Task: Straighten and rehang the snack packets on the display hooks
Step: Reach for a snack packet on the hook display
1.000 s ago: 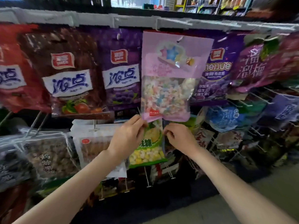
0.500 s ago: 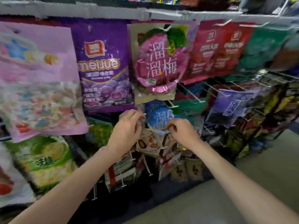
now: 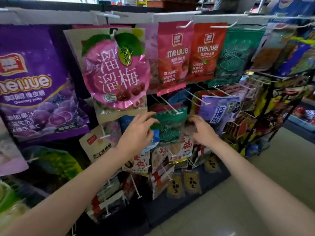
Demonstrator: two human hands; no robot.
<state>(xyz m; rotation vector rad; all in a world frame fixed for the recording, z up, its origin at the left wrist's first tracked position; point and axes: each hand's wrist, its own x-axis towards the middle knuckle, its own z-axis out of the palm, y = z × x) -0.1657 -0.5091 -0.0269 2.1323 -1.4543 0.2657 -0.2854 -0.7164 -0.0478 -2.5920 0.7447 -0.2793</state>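
Reaching in from the bottom of the frame, two bare forearms stretch over a pale tiled floor (image 3: 265, 193) toward a crowded snack rack, where the left hand (image 3: 136, 133) and right hand (image 3: 202, 132) flank a small teal-green plastic snack packet (image 3: 170, 126) on the second row. Left fingers are loosely spread, the tips touching the packet's upper left edge; right fingers curl at its right edge, though whether they actually pinch the film cannot be told. The packet sits between both hands, its top just under the tip of a white wire display hook (image 3: 172, 109) that juts forward and down from the rack. Small white and yellow packets crowd the pegs just below the hands, and a lilac-and-blue preserved-plum packet (image 3: 219, 113) hangs beside the right hand, leaving little free space on that side. Directly above, a large pink plum-shaped foil bag (image 3: 115, 72) hangs low, its bottom edge near the left fingertips. Farther up, a purple grape gummy bag (image 3: 34, 86), a pink-red gummy bag (image 3: 173, 57) and an orange-red gummy bag (image 3: 206, 51) hang from the white top rail (image 3: 51, 17).
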